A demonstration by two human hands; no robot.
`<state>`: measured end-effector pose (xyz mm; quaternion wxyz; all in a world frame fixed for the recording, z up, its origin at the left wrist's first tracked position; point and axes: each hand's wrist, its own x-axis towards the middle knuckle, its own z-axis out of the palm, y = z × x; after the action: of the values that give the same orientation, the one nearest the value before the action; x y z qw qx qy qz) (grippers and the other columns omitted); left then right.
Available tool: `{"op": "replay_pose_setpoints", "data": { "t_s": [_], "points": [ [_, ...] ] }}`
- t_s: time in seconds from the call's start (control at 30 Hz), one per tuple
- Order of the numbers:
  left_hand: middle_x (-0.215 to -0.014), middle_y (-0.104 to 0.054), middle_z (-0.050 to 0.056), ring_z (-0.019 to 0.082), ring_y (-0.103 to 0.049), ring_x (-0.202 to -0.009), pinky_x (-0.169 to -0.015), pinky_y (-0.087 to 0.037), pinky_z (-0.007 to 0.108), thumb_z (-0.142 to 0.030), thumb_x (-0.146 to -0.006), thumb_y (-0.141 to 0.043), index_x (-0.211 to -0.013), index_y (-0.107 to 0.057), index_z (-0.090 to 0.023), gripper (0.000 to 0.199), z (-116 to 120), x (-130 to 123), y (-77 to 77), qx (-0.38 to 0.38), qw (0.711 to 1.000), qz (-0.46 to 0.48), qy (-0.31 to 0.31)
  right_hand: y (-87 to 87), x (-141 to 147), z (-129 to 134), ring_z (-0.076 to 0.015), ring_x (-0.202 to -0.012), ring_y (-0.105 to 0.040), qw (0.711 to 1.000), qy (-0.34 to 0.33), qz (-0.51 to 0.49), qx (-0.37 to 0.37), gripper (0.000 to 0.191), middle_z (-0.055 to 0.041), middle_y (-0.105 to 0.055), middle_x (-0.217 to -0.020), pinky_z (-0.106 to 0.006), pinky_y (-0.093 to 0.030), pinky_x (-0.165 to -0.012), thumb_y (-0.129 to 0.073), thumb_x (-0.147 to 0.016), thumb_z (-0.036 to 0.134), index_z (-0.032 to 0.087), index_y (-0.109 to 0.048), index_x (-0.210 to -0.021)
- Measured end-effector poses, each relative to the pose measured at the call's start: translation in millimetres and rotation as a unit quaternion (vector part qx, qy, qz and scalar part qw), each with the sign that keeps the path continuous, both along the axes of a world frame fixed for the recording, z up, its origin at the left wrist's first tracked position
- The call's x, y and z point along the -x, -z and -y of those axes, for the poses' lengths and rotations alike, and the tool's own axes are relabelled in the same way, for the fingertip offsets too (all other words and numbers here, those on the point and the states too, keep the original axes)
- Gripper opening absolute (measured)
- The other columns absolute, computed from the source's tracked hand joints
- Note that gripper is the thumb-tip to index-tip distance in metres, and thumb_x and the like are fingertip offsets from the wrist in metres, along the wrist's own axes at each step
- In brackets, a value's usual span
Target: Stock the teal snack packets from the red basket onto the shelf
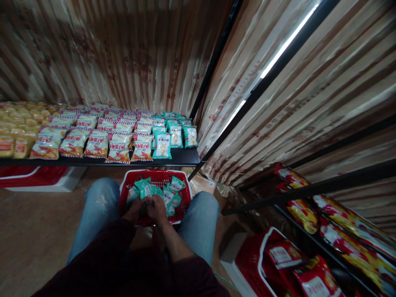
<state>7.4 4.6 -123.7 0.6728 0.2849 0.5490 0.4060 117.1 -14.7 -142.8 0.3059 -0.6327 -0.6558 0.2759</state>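
Observation:
A red basket point(187, 199) with a white rim sits between my knees, holding several green-and-white snack packets point(167, 196). Both of my hands are inside its near part, close together. My left hand point(135, 209) has its fingers curled at a green packet point(144, 189) in the basket's left half. Beside it, my right hand point(157, 207) is bent over the same spot, its fingertips near the left ones. Whatever the fingers hold is hidden beneath them.
A black shelf point(185, 156) ahead carries yellow packs point(23, 147), striped snack bags point(73, 141) and green packets point(162, 145). Below its left part is another red basket point(46, 175). At right stand a basket of red bags point(286, 253) and a shelf of red-yellow packages point(340, 238).

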Motion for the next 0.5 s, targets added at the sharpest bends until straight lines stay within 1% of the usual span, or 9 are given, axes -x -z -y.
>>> {"op": "replay_pose_setpoints", "data": {
  "t_s": [0.07, 0.13, 0.17, 0.23, 0.3, 0.33, 0.37, 0.43, 0.5],
  "points": [
    [-0.086, -0.069, 0.007, 0.021, -0.067, -0.076, -0.071, -0.053, 0.035, -0.04, -0.062, -0.073, -0.109, -0.056, -0.015, 0.056, 0.1, -0.2, 0.6, 0.022, 0.999, 0.038, -0.007, -4.5, -2.0, -0.3, -0.0192, -0.091, -0.06, 0.999, 0.04, -0.022, 0.008, 0.028, -0.0059, -0.065, -0.092, -0.033, -0.046, -0.086, -0.049, -0.069, 0.01, 0.02, -0.063, -0.092],
    [-0.089, -0.069, 0.007, 0.022, -0.066, -0.077, -0.071, -0.052, 0.036, -0.036, -0.063, -0.072, -0.113, -0.053, -0.017, 0.056, 0.4, -0.1, 1.4, 0.034, 0.998, 0.058, -0.012, -9.1, -3.9, -1.4, -0.0185, -0.089, -0.061, 0.996, 0.074, -0.053, 0.019, 0.034, -0.0068, -0.066, -0.095, -0.031, -0.048, -0.083, -0.048, -0.072, 0.012, 0.019, -0.062, -0.102],
    [-0.091, -0.069, 0.007, 0.022, -0.066, -0.078, -0.072, -0.052, 0.036, -0.036, -0.065, -0.07, -0.115, -0.052, -0.018, 0.056, 0.5, 0.1, 2.0, 0.03, 0.998, 0.052, -0.008, -11.4, -4.6, -2.1, -0.0189, -0.092, -0.061, 0.994, 0.083, -0.069, 0.021, 0.038, -0.0083, -0.065, -0.101, -0.031, -0.049, -0.084, -0.048, -0.073, 0.014, 0.018, -0.06, -0.108],
    [-0.099, -0.067, 0.009, 0.023, -0.065, -0.085, -0.077, -0.051, 0.038, -0.037, -0.069, -0.065, -0.119, -0.051, -0.019, 0.055, 0.9, 0.7, 3.5, -0.006, 1.0, 0.008, 0.008, -16.7, -5.3, -3.4, -0.021, -0.103, -0.059, 0.99, 0.095, -0.1, 0.012, 0.043, -0.0115, -0.062, -0.114, -0.034, -0.046, -0.091, -0.05, -0.075, 0.021, 0.016, -0.056, -0.118],
    [-0.108, -0.063, 0.011, 0.025, -0.061, -0.097, -0.086, -0.047, 0.039, -0.041, -0.072, -0.06, -0.121, -0.051, -0.018, 0.054, 2.2, 1.2, 5.0, -0.079, 0.993, -0.086, 0.033, -23.3, -5.2, -4.4, -0.0229, -0.113, -0.054, 0.985, 0.101, -0.14, 0.003, 0.047, -0.0123, -0.058, -0.122, -0.037, -0.041, -0.098, -0.054, -0.076, 0.028, 0.015, -0.055, -0.121],
    [-0.111, -0.061, 0.011, 0.026, -0.058, -0.103, -0.09, -0.045, 0.039, -0.042, -0.073, -0.059, -0.122, -0.051, -0.018, 0.055, 3.5, 1.1, 5.6, -0.12, 0.98, -0.151, 0.046, -27.0, -5.0, -4.6, -0.0229, -0.113, -0.054, 0.981, 0.098, -0.166, 0.006, 0.048, -0.0115, -0.059, -0.122, -0.037, -0.041, -0.099, -0.056, -0.076, 0.03, 0.016, -0.055, -0.121],
    [-0.113, -0.059, 0.012, 0.027, -0.056, -0.107, -0.092, -0.043, 0.04, -0.043, -0.074, -0.057, -0.123, -0.05, -0.018, 0.055, 5.3, 0.9, 6.0, -0.158, 0.96, -0.222, 0.059, -30.8, -4.8, -4.8, -0.0222, -0.11, -0.056, 0.976, 0.092, -0.196, 0.017, 0.048, -0.0102, -0.061, -0.119, -0.036, -0.042, -0.097, -0.058, -0.075, 0.033, 0.017, -0.055, -0.121],
    [-0.113, -0.056, 0.011, 0.026, -0.055, -0.106, -0.092, -0.043, 0.039, -0.041, -0.076, -0.055, -0.128, -0.047, -0.019, 0.057, 10.0, -0.4, 6.1, -0.213, 0.906, -0.354, 0.089, -37.6, -4.8, -4.8, -0.0199, -0.097, -0.062, 0.962, 0.085, -0.254, 0.051, 0.048, -0.0066, -0.067, -0.106, -0.031, -0.047, -0.088, -0.059, -0.075, 0.038, 0.018, -0.055, -0.118],
    [-0.112, -0.052, 0.011, 0.025, -0.055, -0.103, -0.09, -0.044, 0.038, -0.037, -0.078, -0.053, -0.133, -0.042, -0.021, 0.059, 15.1, -2.3, 5.4, -0.263, 0.849, -0.443, 0.12, -41.6, -5.5, -5.3, -0.018, -0.088, -0.064, 0.943, 0.111, -0.306, 0.077, 0.045, -0.0042, -0.069, -0.097, -0.028, -0.049, -0.081, -0.057, -0.076, 0.043, 0.018, -0.057, -0.113]
  ]
}}
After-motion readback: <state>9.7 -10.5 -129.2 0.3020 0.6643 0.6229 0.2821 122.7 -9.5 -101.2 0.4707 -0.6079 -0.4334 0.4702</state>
